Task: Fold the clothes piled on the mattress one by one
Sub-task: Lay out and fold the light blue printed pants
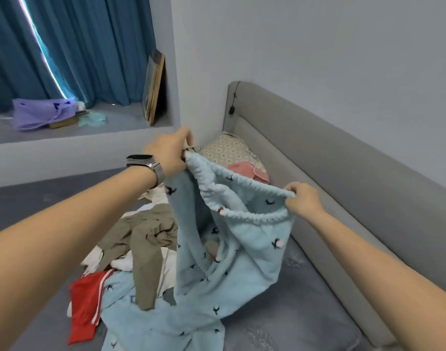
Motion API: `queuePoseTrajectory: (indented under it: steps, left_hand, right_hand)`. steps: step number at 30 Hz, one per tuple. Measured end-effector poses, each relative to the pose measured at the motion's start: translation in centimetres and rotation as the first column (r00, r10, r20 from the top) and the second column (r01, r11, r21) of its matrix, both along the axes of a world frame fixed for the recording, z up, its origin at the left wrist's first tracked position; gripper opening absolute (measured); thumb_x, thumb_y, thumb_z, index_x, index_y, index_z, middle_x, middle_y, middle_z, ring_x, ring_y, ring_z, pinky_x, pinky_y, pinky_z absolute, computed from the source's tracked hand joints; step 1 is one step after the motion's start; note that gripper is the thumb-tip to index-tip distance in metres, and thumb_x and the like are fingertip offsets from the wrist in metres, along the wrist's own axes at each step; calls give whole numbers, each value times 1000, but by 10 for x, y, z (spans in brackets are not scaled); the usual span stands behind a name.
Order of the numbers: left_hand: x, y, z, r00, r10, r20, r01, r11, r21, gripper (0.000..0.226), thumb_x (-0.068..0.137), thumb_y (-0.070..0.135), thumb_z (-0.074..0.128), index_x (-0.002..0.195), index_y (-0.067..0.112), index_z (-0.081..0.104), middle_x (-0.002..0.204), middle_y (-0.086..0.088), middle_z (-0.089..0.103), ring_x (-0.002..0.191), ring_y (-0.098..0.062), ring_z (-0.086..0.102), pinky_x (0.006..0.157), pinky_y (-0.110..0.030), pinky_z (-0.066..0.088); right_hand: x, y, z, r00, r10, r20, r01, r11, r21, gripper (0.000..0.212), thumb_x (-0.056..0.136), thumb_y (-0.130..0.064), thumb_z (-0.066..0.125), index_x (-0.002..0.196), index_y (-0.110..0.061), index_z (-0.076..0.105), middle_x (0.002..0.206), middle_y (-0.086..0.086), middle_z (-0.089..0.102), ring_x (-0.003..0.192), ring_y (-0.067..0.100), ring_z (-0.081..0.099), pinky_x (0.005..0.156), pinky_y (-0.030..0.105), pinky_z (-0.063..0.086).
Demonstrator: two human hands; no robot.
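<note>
Hands [171, 150]: 2, on 1 pyjama trousers [232, 262]

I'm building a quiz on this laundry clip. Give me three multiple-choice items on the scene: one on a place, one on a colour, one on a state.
1. Where do the framed pictures stand?
A. window ledge
B. mattress
C. headboard

2. What colour is the striped garment?
A. green
B. red
C. black

3. How is the light blue garment held?
A. flat on the mattress
B. by one hand
C. lifted by both hands at the waistband

Key: 1 A, they lean in the alcove by the curtain; 2 B, red with white stripes; 3 C, left hand and right hand each pinch the elastic band.
</note>
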State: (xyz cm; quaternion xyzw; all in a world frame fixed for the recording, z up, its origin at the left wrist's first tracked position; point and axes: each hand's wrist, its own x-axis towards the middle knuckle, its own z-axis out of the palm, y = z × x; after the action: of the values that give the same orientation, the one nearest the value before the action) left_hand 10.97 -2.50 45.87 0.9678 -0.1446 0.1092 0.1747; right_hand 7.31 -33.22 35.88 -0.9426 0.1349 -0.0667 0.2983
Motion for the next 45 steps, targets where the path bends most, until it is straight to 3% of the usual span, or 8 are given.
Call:
queuePoseTrajectory:
  steps: [6, 9, 14, 18, 25, 34, 40, 45]
  left_hand:
    - [12, -19, -86, 948, -25, -317, 46, 997, 59, 44, 74, -8, 47, 71, 34, 58, 95, 1, 67, 91, -22, 63, 69, -38, 53]
    - [3, -9, -121, 913, 106, -394, 11, 959, 284, 53, 81, -3, 49, 96, 43, 69, 105, 2, 64, 89, -23, 62, 63, -36, 49]
    - [-6, 15, -185, 894, 217, -392, 24, 850, 525, 42, 85, 9, 54, 115, 37, 62, 98, 2, 48, 103, -25, 54, 74, -33, 45]
    - [-23, 25, -275, 865, 245, -438, 53, 824, 565, 45, 90, 10, 51, 129, 33, 53, 110, -3, 45, 110, -26, 48, 76, -34, 43]
    - [-78, 36, -464, 779, 287, -557, 137, 790, 598, 32, 95, 26, 46, 125, 28, 58, 126, 1, 46, 120, -25, 48, 87, -34, 44]
    - [-133, 33, -602, 717, 251, -650, 87, 894, 440, 30, 100, 26, 41, 127, 19, 52, 131, -3, 44, 118, -26, 49, 91, -37, 44]
    - [-192, 30, -568, 799, 297, -523, -270, 954, 129, 17, 88, 38, 59, 77, 27, 65, 80, 0, 62, 78, -22, 59, 65, -30, 47]
    - [-241, 21, -471, 889, 307, -340, -413, 858, -305, 20, 82, 25, 73, 64, 27, 65, 63, 8, 61, 67, -14, 56, 61, -27, 43]
  right_hand:
    - [39, -26, -41, 939, 337, 70, -341, 937, 73, 55, 65, 24, 40, 55, -25, 62, 97, -1, 60, 97, 14, 54, 76, -2, 31]
    - [57, -20, -66, 859, 502, -100, -509, 859, -55, 52, 74, 23, 43, 90, -10, 79, 118, 5, 59, 109, 14, 51, 89, 5, 28]
    - [72, 7, -133, 811, 368, -455, -574, 653, -495, 37, 98, -26, 45, 132, -15, 55, 144, 9, 38, 130, 32, 34, 96, 43, 38]
    - [58, 20, -219, 727, 216, -652, -584, 695, -420, 106, 71, -88, 45, 145, -13, 38, 162, 3, -7, 145, 36, 6, 105, 60, 28]
    - [16, 30, -389, 717, 144, -682, -625, 565, -539, 55, 87, -35, 61, 137, -17, 45, 153, 5, 7, 137, 31, 17, 105, 54, 33]
    - [-20, 8, -512, 803, 278, -528, -574, 600, -558, 31, 95, -32, 53, 122, -19, 60, 148, 1, 28, 127, 25, 34, 93, 39, 40]
    - [-65, -7, -466, 932, 312, -185, -339, 931, -135, 53, 87, -56, 42, 102, -14, 71, 102, 5, 60, 90, 27, 58, 62, 20, 43]
    - [-112, -9, -348, 976, 189, 103, -216, 837, 503, 21, 94, -22, 61, 112, -13, 66, 107, 4, 66, 77, 15, 65, 56, 23, 56]
